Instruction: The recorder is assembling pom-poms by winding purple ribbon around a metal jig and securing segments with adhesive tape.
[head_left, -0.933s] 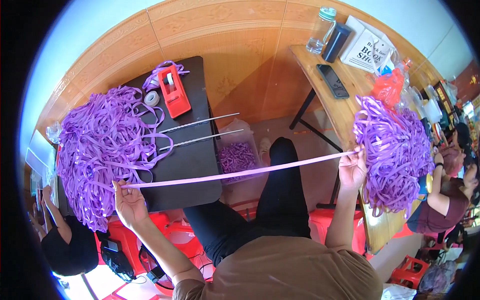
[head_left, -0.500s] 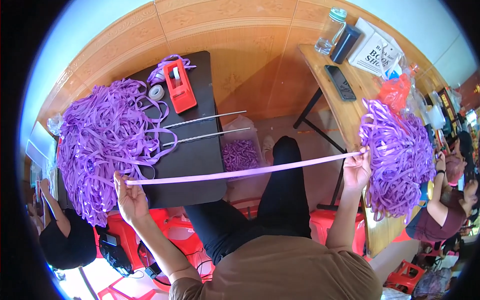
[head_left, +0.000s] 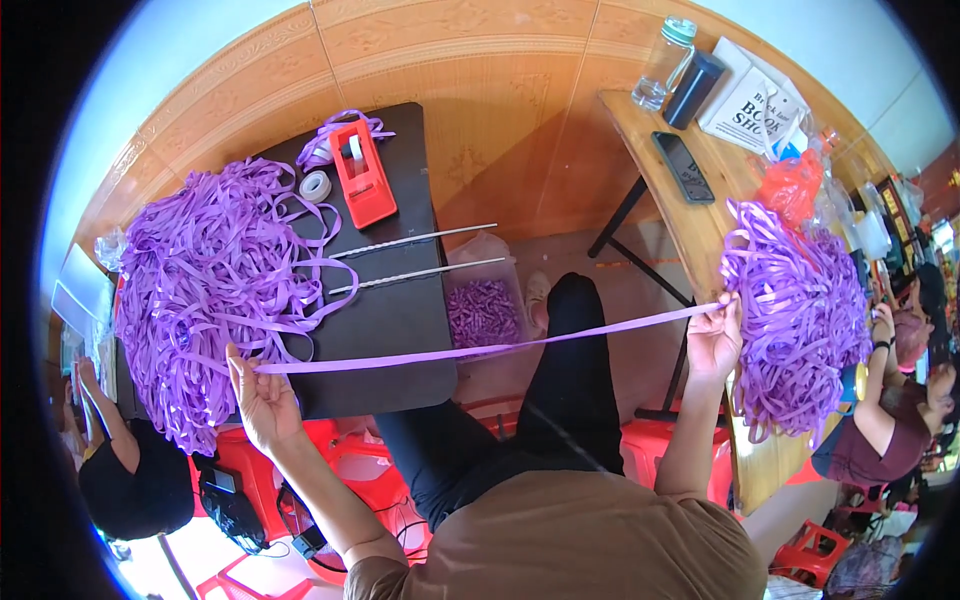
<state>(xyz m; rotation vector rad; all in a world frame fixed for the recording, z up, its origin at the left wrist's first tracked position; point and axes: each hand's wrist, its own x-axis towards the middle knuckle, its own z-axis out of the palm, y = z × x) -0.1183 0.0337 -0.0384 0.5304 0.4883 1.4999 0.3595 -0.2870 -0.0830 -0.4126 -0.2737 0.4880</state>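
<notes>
A long purple ribbon [head_left: 480, 350] spans the space in front of me, sagging slightly. My left hand [head_left: 268, 405] pinches its left end beside the edge of a black table. At the other end, my right hand [head_left: 714, 340] pinches the ribbon near the wooden table. Close to the left hand lies a big heap of purple ribbons [head_left: 200, 280] on the black table. Another purple ribbon pile [head_left: 795, 320] hangs over the wooden table, just right of my right hand. Two thin metal rods [head_left: 430, 272] stick out over the black table's right edge, beyond the stretched ribbon.
A red tape dispenser [head_left: 365, 185] and tape roll [head_left: 314, 186] rest on the black table [head_left: 390, 380]. Below stands a bin of small purple pieces [head_left: 483, 312]. The wooden table [head_left: 640, 125] bears a phone [head_left: 683, 166], bottles and a paper bag. Other people sit at both sides.
The ribbon has twisted slightly and appears narrower, with a little more sag. Both hands stay nearly in place, still pinching its ends.
</notes>
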